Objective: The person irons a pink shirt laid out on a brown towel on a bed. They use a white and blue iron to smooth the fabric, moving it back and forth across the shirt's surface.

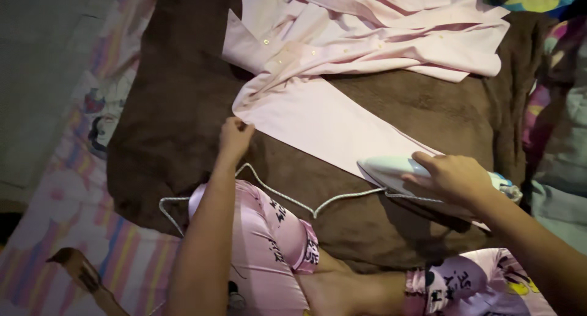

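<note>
— Item one?
— Iron (403,172), pale, flat on the shirt sleeve. The right hand (455,176) is wrapped over its handle, fingers curled around it.

— Item two?
— Pink shirt (361,59). The long sleeve runs in a band from the left hand across to under the iron; the buttoned body lies bunched beyond both hands.

— The left hand (235,137)?
— Fingers pinched together on the near corner of the sleeve, pressing it to the cloth below.

— What lies beneath?
— Brown blanket (177,108), spread under the shirt and both hands.

— Anything between the hands?
— Braided cord (293,201), looping from the iron toward the left forearm, across the person's knee in pink shorts (269,242).

— Further out?
— Striped pink sheet (92,230), left of the left arm, under the blanket's edge.
</note>
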